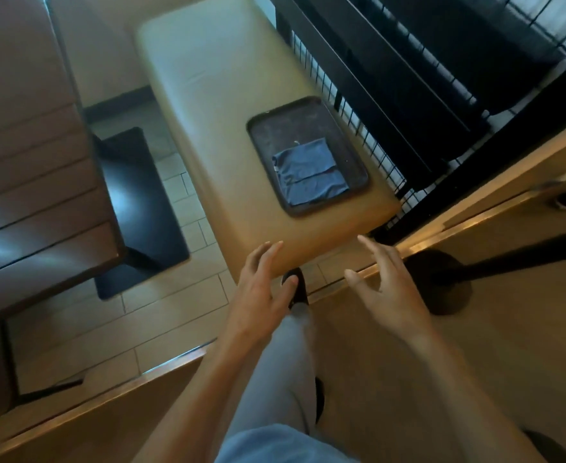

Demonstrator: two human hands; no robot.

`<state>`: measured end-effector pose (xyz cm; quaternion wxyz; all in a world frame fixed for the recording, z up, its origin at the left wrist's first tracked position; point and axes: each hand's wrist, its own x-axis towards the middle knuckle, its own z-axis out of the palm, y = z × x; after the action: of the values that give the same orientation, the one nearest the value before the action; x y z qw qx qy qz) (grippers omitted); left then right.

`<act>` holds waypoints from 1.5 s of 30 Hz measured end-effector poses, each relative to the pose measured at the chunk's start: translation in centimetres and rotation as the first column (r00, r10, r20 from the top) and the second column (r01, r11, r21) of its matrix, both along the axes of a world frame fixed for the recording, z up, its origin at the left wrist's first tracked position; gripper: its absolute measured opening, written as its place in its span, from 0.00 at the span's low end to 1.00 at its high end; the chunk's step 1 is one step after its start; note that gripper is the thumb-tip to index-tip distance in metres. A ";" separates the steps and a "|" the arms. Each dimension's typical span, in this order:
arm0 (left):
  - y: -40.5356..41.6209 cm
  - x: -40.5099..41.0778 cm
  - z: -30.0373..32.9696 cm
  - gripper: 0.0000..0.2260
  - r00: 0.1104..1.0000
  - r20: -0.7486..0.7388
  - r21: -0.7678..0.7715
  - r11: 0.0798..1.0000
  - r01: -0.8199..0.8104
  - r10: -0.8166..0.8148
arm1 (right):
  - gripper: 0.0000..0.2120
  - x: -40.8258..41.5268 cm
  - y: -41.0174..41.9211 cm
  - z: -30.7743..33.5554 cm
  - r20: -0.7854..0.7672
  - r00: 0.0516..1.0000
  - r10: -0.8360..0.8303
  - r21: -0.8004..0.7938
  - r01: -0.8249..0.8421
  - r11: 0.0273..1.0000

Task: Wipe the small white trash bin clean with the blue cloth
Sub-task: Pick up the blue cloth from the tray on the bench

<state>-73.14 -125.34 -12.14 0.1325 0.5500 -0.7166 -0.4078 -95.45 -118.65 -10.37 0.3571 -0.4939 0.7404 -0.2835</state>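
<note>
So there's a dark tray sitting near the close end of a tan padded bench, and nothing lies between it and the hands, just bare cushion. Right of the bench runs a black wire railing, almost touching the bench's edge, with black seating behind it. On the left is a dark wood table on a black pedestal base, standing apart from the bench with tiled floor between them. A round black stanchion base stands on the floor just right of the right hand.

The blue cloth lies folded flat in the near half of the tray, a bit wrinkled, roughly square, with a fold line across it and a small light tag at its left edge. The tray's bare part looks speckled and grubby.

Both hands hover over the near end of the bench, holding nothing. The left hand has its fingers spread and relaxed, tips over the bench's near edge. The right hand is off the corner, fingers splayed wide, thumb out. They're near the tray but not touching it.

Below are grey trousers and a black shoe by the bench's end. A metal strip splits the tiles from smoother tan flooring. Dim, warm light.
</note>
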 end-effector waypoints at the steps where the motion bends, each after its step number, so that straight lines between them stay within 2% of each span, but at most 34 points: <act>1: -2.0 -0.9 -0.5 0.29 1.000 -0.006 0.004 1.000 -0.005 0.005 | 0.30 -0.7 -2.1 -0.5 0.000 1.000 0.003 0.008 -0.003 1.000; 11: -21.7 -6.6 -5.7 0.28 0.996 0.043 0.079 0.994 -0.078 0.074 | 0.28 -6.6 -23.5 -6.0 -0.018 0.999 -0.032 0.160 0.035 0.987; 18: -33.0 -9.7 -12.6 0.26 0.992 0.096 0.124 0.988 -0.094 0.082 | 0.26 -10.0 -35.6 -13.4 -0.080 0.997 0.010 0.208 0.007 0.978; 24: -39.7 -12.6 -18.5 0.26 0.981 0.192 0.086 0.996 -0.031 0.014 | 0.24 -12.1 -43.4 -21.0 -0.199 0.975 0.094 0.223 -0.049 0.974; 31: -43.0 -15.1 -25.1 0.22 0.929 0.370 0.047 0.999 -0.002 -0.015 | 0.24 -13.8 -48.4 -27.3 -0.411 0.860 0.303 0.261 -0.207 0.943; 34: -42.6 -15.8 -26.9 0.19 0.898 0.438 -0.029 0.999 -0.025 0.035 | 0.25 -14.6 -48.7 -29.0 -0.457 0.824 0.336 0.279 -0.226 0.933; 37: -42.0 -16.3 -27.7 0.17 0.895 0.430 -0.100 0.992 -0.082 0.118 | 0.19 -15.1 -48.4 -30.1 -0.489 0.818 0.304 0.226 -0.217 0.950; 39: -41.8 -16.3 -27.9 0.16 0.892 0.431 -0.090 0.990 -0.109 0.137 | 0.12 -15.4 -48.4 -30.1 -0.505 0.816 0.279 0.179 -0.218 0.959; 42: -41.0 -15.6 -27.5 0.14 0.899 0.423 -0.062 0.993 -0.098 0.115 | 0.08 -15.8 -48.1 -29.5 -0.451 0.847 0.282 0.160 -0.234 0.959; 45: -39.6 -15.0 -25.9 0.14 0.943 0.297 -0.017 0.988 -0.151 0.149 | 0.06 -16.2 -47.0 -27.6 -0.299 0.925 0.236 0.105 -0.214 0.971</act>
<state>-88.10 -164.90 -38.04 0.0522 0.6583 -0.6834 -0.3112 -111.66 -165.69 -37.97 0.2843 -0.6010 0.7349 -0.1336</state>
